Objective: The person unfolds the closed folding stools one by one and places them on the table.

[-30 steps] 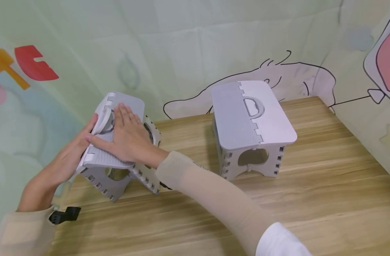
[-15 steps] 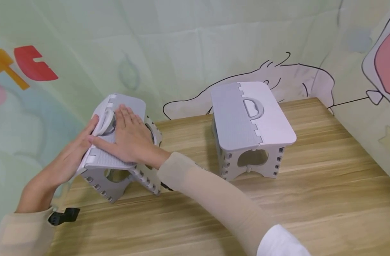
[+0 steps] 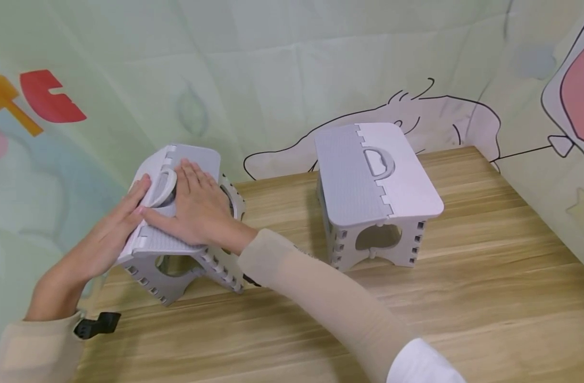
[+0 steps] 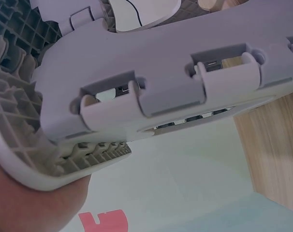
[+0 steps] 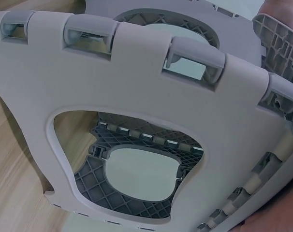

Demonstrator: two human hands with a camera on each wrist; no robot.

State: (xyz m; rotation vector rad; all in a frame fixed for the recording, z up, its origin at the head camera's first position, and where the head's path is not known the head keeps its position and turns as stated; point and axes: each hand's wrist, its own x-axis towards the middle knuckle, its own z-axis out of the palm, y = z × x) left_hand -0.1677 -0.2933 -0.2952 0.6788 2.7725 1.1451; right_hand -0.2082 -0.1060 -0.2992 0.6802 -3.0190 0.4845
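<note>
A grey and white folding step stool (image 3: pixel 203 155) stands at the left of the table, its two-part top bent into a ridge along the hinge. My left hand (image 3: pixel 105 234) presses on the white half, which slopes down to the left, fingers lying straight. Across the grey half rests my right hand (image 3: pixel 201 210), palm down with fingers extended beside the carry handle (image 3: pixel 166 187). Underneath, the left wrist view shows a hinged leg panel (image 4: pixel 170 72) and ribbed undersides. Another leg panel (image 5: pixel 151 82) with a large cut-out fills the right wrist view, its legs spread.
A second folding stool (image 3: pixel 342 181) of the same kind stands unfolded to the right, its top flat. Both are on a wood-grain table (image 3: pixel 464 308). A printed cloth backdrop (image 3: pixel 273 90) hangs close behind the table and along its sides.
The left stool's white half has opened out a little, so the top's bend is slightly flatter. Both hands moved slightly right and down with it. The right stool has not moved.
</note>
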